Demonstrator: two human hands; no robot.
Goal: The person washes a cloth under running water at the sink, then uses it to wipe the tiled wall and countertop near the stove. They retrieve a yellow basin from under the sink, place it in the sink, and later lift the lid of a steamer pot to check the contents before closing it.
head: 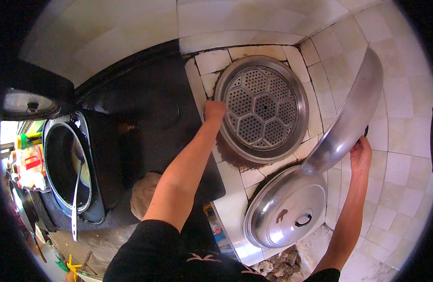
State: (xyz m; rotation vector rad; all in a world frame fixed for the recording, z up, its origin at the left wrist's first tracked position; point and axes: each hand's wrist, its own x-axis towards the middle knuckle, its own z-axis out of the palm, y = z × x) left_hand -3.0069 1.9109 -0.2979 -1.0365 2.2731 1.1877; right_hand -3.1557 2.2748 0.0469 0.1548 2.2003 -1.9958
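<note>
A round metal steamer pan (302, 123) sits in the tiled stove top, with a perforated steamer rack (265, 107) inside it. My left hand (215, 109) is curled closed at the pan's left rim; the fingertips are hidden. To the right, my right hand (361, 155) grips the dark handle on the outer face of a large domed metal lid (357, 95). That lid is tilted steeply up on edge near the wall, its lower end over a second lid (283, 211). The second lid lies flat, with a loop handle on top.
Pale tiles (403, 137) line the wall on the right. Left of the pan spreads a black surface (146, 98). Farther left, a ladle (75, 208) rests in a dark oval pot (61, 165). Rubble (283, 266) lies below the stove's front edge.
</note>
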